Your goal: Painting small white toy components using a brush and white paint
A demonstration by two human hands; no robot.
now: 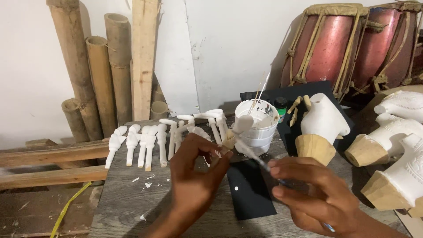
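A: Grey wooden table [132, 194] against a white wall, bamboo poles [92, 79] standing far left. I'm watching the left hand [194, 176] gripping a small white carved piece [238, 128] by its stem.

B: Right hand [317, 194] is pinching a thin brush [260, 161], tip touching the piece just right of the left fingertips. Steadying the stem and stroking lightly seems best.

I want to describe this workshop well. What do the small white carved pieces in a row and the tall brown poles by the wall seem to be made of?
The small white carved pieces look like wood under matte white paint: bare tan ends show at the bottoms. The tall brown poles appear to be dry bamboo, hollow at the cut tops, with ring joints.
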